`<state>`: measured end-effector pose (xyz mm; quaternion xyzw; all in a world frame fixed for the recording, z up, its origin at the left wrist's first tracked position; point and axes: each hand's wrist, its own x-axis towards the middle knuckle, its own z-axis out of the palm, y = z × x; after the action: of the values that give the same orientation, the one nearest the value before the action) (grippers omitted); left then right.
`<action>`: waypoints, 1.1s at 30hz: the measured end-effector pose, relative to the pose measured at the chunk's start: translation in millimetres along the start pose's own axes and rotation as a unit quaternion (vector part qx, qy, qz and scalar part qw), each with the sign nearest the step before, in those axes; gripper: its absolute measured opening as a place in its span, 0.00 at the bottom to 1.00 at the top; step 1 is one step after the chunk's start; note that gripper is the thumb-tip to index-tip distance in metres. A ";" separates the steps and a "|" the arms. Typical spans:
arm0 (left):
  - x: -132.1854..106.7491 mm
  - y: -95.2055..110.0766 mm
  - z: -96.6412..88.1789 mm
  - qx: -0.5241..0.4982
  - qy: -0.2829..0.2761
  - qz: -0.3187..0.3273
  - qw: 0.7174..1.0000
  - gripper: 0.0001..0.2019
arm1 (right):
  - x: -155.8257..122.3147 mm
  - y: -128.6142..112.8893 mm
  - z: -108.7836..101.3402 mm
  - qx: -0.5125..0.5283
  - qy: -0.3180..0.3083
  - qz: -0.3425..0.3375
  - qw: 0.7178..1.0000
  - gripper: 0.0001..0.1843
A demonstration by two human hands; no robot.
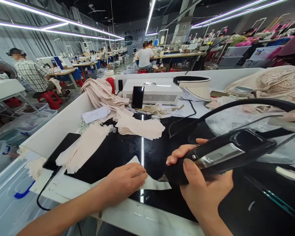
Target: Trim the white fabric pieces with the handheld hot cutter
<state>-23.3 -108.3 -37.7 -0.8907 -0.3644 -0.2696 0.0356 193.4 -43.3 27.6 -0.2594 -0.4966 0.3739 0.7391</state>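
Observation:
My right hand (201, 186) grips a black handheld electric tool (218, 150) with a metal plate on its side and a thick black cord running off to the right. The tool's lower end is close to the table surface; its tip is hidden from me. My left hand (127, 180) lies with fingers together on a small pale fabric piece (159, 184), pressing it against the glossy black tabletop (100, 170). One end of that piece reaches toward the tool, and a corner pokes out behind my fingers.
Stacks of cut beige fabric (142, 126) lie beyond my hands, with another fabric stack (86, 147) to the left beside a black phone (61, 150). A white vented box (152, 91) stands at the back with a second phone (138, 97) against it. Clear plastic wrap (226, 121) lies right.

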 end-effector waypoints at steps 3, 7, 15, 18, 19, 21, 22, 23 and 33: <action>4.1 8.9 7.7 -0.038 -0.030 -0.021 0.999 0.09 | -3.8 -2.5 -8.1 -0.014 0.004 -0.002 1.000 0.26; 3.5 14.5 17.9 -0.026 -0.061 -0.030 0.997 0.06 | -8.4 -2.3 -13.3 -0.022 0.007 -0.007 1.000 0.25; 1.1 18.8 13.5 0.013 -0.073 -0.026 0.997 0.08 | -11.3 -4.8 -15.7 -0.012 -0.013 -0.014 1.000 0.23; 2.0 21.6 10.6 0.028 -0.086 -0.026 0.996 0.07 | -12.1 -6.3 -15.9 -0.015 -0.013 -0.014 1.000 0.22; 2.2 22.4 10.1 0.030 -0.086 -0.026 0.996 0.07 | -12.2 -6.8 -16.0 -0.014 -0.014 -0.015 1.000 0.22; 2.0 23.6 9.8 0.031 -0.079 -0.029 0.996 0.06 | -12.1 -7.6 -15.8 -0.013 -0.015 -0.012 1.000 0.22; 1.8 24.1 9.9 0.031 -0.072 -0.029 0.996 0.07 | -11.7 -7.7 -15.4 -0.011 -0.015 -0.010 1.000 0.22; 1.4 24.5 10.1 0.032 -0.063 -0.028 0.997 0.08 | -11.2 -7.6 -14.9 -0.010 -0.014 -0.007 1.000 0.22; -1.3 24.6 12.4 0.013 -0.068 -0.039 0.997 0.07 | -6.9 4.6 -0.4 0.000 -0.003 0.001 1.000 0.25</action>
<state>-2.0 -123.9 -45.6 -0.8918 -0.4034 -0.2046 0.0118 190.9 -46.2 20.3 -0.2589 -0.4988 0.3758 0.7368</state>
